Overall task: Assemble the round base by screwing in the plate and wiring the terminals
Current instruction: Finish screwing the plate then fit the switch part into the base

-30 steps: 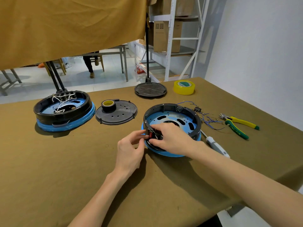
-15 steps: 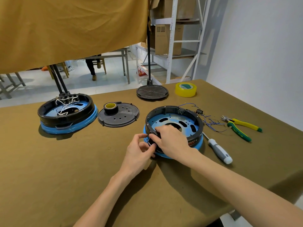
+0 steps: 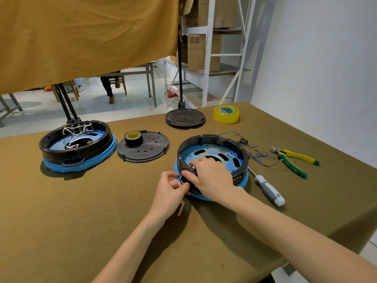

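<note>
Round base (image 3: 212, 152) flat near the tabletop's right edge, open side up. Left hand (image 3: 170, 193) and right hand (image 3: 210, 176) both pinching its near rim.

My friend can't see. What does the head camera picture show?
Both hands, left hand and right hand, pinch a small black part on the near rim of a round base on a table. A screwdriver and pliers lie to its right.

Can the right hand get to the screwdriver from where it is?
Probably yes. The right hand works at the round base's near rim, and the screwdriver lies just beside that base with nothing lying over it; the hand must first let go.
</note>
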Motion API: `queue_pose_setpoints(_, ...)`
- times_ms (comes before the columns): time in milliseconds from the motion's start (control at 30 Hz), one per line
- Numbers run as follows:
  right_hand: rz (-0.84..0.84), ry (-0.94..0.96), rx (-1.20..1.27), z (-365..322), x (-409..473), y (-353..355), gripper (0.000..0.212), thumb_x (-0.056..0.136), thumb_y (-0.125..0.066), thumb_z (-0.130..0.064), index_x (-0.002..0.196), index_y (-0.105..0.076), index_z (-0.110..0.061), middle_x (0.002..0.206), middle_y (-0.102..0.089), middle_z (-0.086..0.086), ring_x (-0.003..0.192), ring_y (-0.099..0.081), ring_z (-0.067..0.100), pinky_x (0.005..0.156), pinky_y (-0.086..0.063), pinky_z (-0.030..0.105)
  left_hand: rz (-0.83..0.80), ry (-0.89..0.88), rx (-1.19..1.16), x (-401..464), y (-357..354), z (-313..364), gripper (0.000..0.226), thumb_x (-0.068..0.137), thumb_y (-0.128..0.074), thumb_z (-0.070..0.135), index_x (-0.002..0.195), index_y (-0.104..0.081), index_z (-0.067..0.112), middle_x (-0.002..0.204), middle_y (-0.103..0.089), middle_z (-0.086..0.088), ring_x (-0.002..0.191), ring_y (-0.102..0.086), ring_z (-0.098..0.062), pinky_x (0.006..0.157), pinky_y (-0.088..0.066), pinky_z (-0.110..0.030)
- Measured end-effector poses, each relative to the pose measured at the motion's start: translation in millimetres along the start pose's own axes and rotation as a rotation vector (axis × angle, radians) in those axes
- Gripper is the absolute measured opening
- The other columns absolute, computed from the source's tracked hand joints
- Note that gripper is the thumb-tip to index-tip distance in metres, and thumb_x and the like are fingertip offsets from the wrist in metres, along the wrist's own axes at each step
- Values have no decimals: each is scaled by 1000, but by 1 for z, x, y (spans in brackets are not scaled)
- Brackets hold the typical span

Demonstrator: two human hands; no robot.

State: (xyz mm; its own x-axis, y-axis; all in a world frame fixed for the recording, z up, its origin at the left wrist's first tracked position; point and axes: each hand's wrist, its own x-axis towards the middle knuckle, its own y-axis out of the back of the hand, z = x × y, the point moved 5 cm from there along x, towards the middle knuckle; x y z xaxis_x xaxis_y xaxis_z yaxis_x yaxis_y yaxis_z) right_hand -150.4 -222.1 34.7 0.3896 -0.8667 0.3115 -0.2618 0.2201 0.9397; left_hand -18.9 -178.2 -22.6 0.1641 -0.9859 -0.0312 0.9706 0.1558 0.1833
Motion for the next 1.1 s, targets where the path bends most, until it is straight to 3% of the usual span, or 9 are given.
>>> queue_pose_setpoints(167, 5, -7, 139, 5, -2, 6, 54, 98, -54, -59, 137, -62, -21, 124, -61, 0, 116, -55, 18, 90, -46, 34, 4, -5, 8, -2, 0, 2, 36, 98, -68, 17, 126, -44, 20, 77, -75, 3, 81, -73, -1, 76, -49, -19)
queue_pose_setpoints(267, 22, 66, 492, 11, -6, 20, 45, 96, -65, -49, 134, -62, -24, 124, -59, -8, 118, -53, 7, 99, -43, 23, 109, -120, 167, -9, 2, 6, 37, 97, -70, 25, 124, -45, 25, 85, -69, 0, 82, -68, -6, 68, -51, -15)
queue_pose_setpoints(367, 324, 49, 621, 48, -13, 46, 17, 97, -66, -29, 113, -70, -23, 104, -62, -12, 102, -59, 1, 89, -45, 14, 293, -444, 470, -10, 6, 22, 40, 94, -69, 36, 130, -51, 29, 124, -51, 3, 115, -51, -7, 95, -43, -20)
queue_pose_setpoints(467, 494, -196, 544, 110, -5, 52, 10, 100, -59, -17, 103, -69, -18, 97, -64, -6, 92, -60, 9, 83, -49, 25, 196, -642, 627, 6, 2, 34, 31, 100, -60, 40, 130, -65, 31, 147, -50, 8, 144, -35, -7, 117, -27, -33)
queue_pose_setpoints(567, 220, -509, 404, 173, 12, 28, 22, 102, -52, -15, 115, -70, -13, 116, -68, 9, 101, -65, 26, 91, -55, 43, 83, -633, 543, 17, -2, 27, 36, 104, -47, 48, 127, -69, 33, 144, -57, 16, 148, -31, 2, 120, -25, -31)
queue_pose_setpoints(667, -74, -537, 154, 197, 18, 4, 29, 104, -53, -28, 123, -68, -11, 130, -59, 21, 114, -60, 39, 100, -51, 52, 87, -652, 513, 19, -2, 20, 37, 103, -44, 49, 127, -68, 35, 140, -59, 19, 147, -33, 3, 117, -27, -28)
queue_pose_setpoints(733, -144, -492, 41, 197, 22, -3, 32, 103, -56, -36, 122, -65, -13, 127, -56, 20, 117, -55, 41, 100, -49, 51, 79, -653, 503, 20, 0, 17, 36, 104, -42, 46, 128, -67, 36, 140, -58, 19, 147, -33, 2, 116, -27, -27)
queue_pose_setpoints(933, -82, -462, -18, 192, 28, 1, 27, 100, -62, -35, 118, -67, -15, 124, -58, 15, 114, -57, 35, 99, -49, 49, 61, -658, 495, 16, 2, 17, 38, 100, -47, 42, 129, -69, 31, 138, -58, 16, 146, -35, -3, 118, -28, -31)
queue_pose_setpoints(1100, 278, -524, 268, 175, 11, 31, 27, 98, -63, -32, 117, -67, -13, 116, -60, 10, 104, -59, 27, 91, -52, 46, 44, -662, 496, 15, 4, 16, 41, 97, -47, 37, 132, -66, 33, 138, -57, 20, 145, -35, -1, 117, -28, -28)
